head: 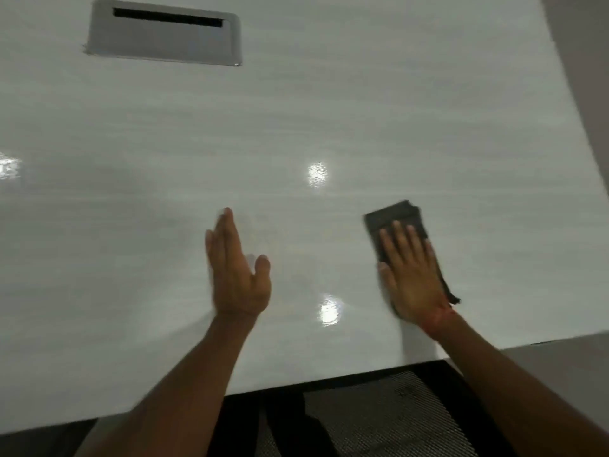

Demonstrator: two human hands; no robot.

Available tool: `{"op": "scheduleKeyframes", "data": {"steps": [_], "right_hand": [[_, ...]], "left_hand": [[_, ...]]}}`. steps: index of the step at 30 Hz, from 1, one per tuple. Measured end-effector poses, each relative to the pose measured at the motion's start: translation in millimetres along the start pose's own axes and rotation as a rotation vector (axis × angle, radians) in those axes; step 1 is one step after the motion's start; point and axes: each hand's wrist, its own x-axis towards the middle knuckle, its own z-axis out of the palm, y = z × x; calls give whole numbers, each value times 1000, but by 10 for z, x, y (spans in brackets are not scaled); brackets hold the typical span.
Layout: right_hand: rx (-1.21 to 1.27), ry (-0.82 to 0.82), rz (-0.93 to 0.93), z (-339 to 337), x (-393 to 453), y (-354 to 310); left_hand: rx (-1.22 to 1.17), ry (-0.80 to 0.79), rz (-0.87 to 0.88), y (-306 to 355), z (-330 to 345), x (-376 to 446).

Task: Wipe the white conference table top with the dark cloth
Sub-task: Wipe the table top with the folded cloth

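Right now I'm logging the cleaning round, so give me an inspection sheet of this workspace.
Surface: white glossy table top, light glare spots, faint streaks.
Job's things: dark cloth lies flat on the table near its right edge.
Clutter: nothing seen.
Hands: right hand presses the cloth with straight fingers; left hand open, fingers straight, holds nothing.
Cables: nothing seen; grey cable hatch set in the top, far left.
Surroundings: black mesh chair back at the near edge; grey floor to the right.
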Motion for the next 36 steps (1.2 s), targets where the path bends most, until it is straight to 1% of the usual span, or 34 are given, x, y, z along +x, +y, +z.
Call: {"op": "scheduleKeyframes", "data": {"steps": [2,3,5,7,10,12,13,15,16,17,19,21,23,25,27,28,30,32,34,36], "right_hand": [[33,-19,251,-44,92,436],[48,-27,341,-69,253,540],[64,-9,437,-138,662,525],[56,21,392,-164,1030,307],[35,50,137,-120,1199,-146],[43,30,-98,-67,906,-338],[41,23,-211,-47,693,-321],[25,5,-364,21,263,-36],[18,0,-383,61,57,195],[13,0,-361,105,-120,457],[18,14,-225,115,-312,1007],[45,-13,-47,70,-231,1445],[88,-31,100,6,45,1597],[112,-6,179,-34,349,1472],[128,23,153,-44,508,1193],[129,25,90,-31,478,1044],[119,5,-98,54,179,813],[122,-2,-229,126,-261,777],[108,-16,-250,196,-645,967],[86,-29,-183,243,-922,1306]], "left_hand": [[27,3,4,5,39,10],[56,2,17,10,52,13],[132,-5,51,-2,71,18],[183,-27,54,-19,65,6],[230,-40,39,-21,84,12],[258,-50,5,34,95,-17],[244,-45,-35,111,107,-44],[162,-21,-104,371,230,-133],[113,-26,-105,541,361,-199],[55,-45,-90,726,528,-276],[-97,-88,-81,1113,940,-422],[-243,-120,-117,1492,1328,-514],[-319,-162,-146,1794,1601,-536],[-341,-196,-134,1986,1760,-502],[-338,-179,-126,2063,1832,-405],[-325,-160,-137,2049,1842,-366],[-287,-146,-140,2010,1839,-335],[-268,-157,-131,1993,1840,-344],[-289,-166,-144,2041,1861,-372],[-327,-191,-174,2162,1921,-402]]}}
